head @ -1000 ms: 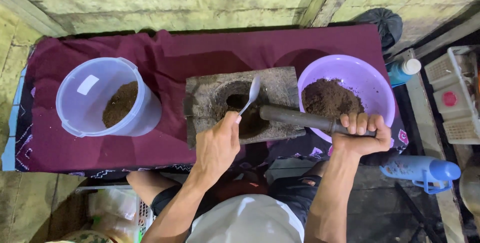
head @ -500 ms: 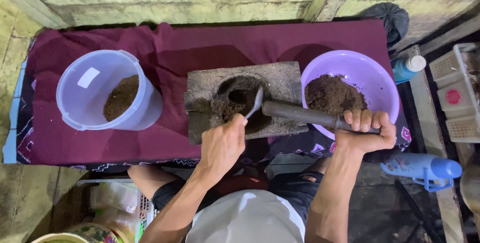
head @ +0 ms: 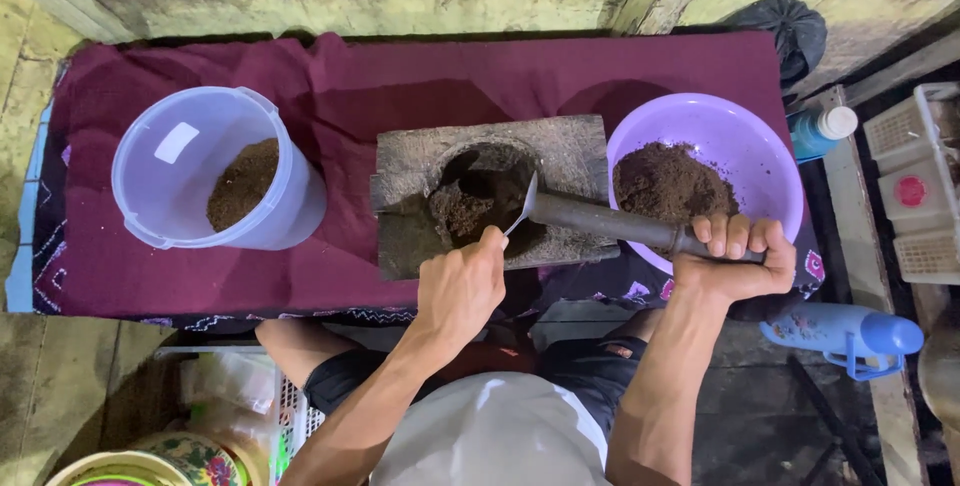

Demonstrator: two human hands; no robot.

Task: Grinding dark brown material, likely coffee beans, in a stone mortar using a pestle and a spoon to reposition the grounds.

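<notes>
Left hand [head: 460, 289] fisted on a spoon [head: 522, 208], bowl of it just past the fingertips, dipping into the hollow of the stone mortar block [head: 490, 196]. Right hand [head: 735, 266] wrapped tight around the end of a dark pestle bar [head: 620, 224]; bar runs from those fingers leftward into the same hollow, over brown powder. Beyond the right knuckles: purple bowl [head: 740, 141] of powder. Far left of the left hand: clear bucket [head: 205, 171], partly filled. All on maroon cloth [head: 400, 76].
</notes>
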